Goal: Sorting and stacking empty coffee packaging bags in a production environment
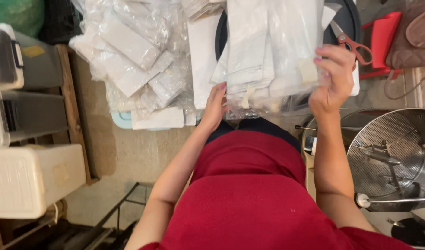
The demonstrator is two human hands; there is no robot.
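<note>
Here the right hand (332,81) fingers pinch the clear bag (272,51); left hand (215,107) fingers curl under its edge.

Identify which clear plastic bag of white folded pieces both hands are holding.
The bag at centre, gripped by the left hand and right hand; the pile of bags lies untouched.
</note>
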